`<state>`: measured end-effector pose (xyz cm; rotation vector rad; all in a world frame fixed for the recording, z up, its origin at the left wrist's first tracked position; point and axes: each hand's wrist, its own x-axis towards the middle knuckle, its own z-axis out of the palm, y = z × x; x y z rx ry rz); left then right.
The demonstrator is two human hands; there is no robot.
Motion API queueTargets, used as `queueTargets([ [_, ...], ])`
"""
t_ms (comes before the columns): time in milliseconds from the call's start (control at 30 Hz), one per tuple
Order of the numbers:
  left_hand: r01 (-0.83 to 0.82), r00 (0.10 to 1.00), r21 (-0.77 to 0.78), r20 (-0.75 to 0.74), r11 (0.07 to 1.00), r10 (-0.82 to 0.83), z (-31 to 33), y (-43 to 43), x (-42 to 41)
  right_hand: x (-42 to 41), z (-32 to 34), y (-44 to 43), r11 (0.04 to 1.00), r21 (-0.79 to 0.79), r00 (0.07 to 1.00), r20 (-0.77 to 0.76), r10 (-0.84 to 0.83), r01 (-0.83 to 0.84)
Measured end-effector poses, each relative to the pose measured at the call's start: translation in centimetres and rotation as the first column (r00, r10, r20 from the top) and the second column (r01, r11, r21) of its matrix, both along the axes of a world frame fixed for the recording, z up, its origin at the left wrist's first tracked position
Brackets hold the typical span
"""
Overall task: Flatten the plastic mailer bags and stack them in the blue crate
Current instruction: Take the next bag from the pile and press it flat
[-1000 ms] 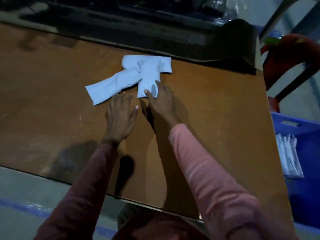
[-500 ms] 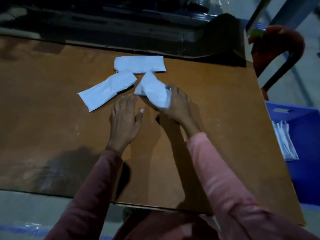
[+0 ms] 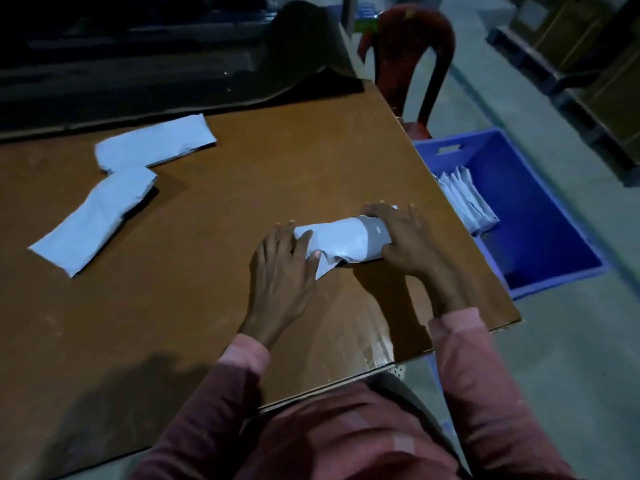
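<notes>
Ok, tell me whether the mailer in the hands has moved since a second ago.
Yes. The mailer slid away from the far bag, toward the blue crate.

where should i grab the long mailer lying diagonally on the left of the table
The long mailer lies flat on the table at its near-left end, but the right edge by its far end looks lifted, with dark shadow beneath. Best guess: come from the right, slip under that edge and pinch it, thumb on top.
</notes>
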<state>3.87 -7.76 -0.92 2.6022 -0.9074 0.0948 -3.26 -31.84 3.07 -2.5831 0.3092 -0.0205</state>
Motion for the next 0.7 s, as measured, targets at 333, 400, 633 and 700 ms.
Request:
queueTargets([
  [333, 0.169, 0.985, 0.110, -0.063, 0.979, -0.163, -1.2, -4.0, 0.2, 1.1, -3.0, 2.3, 0.982, -0.148, 0.986, 0.140, -0.092, 0.113],
  [400, 0.201, 0.979, 0.153, -0.051, 0.968, -0.195, -1.4, -3.1, 1.3, 0.8, -4.1, 2.5, 0.973, -0.174, 0.986, 0.095, -0.136, 0.151],
  [633, 0.177, 0.984, -0.008, -0.024, 0.984, -0.177, -0.9, -5.3, -1.0, -0.8, -4.2, 3.6, 0.959, -0.172, 0.954, 0.239, -0.181, 0.225],
  [700, 0.141, 0.989, 0.015, -0.033, 0.990, -0.141, -1.9, -5.6, -1.3, -1.3, -4.9, 3.7, 0.961, -0.178, 0.962, 0.211, -0.172, 0.211],
])
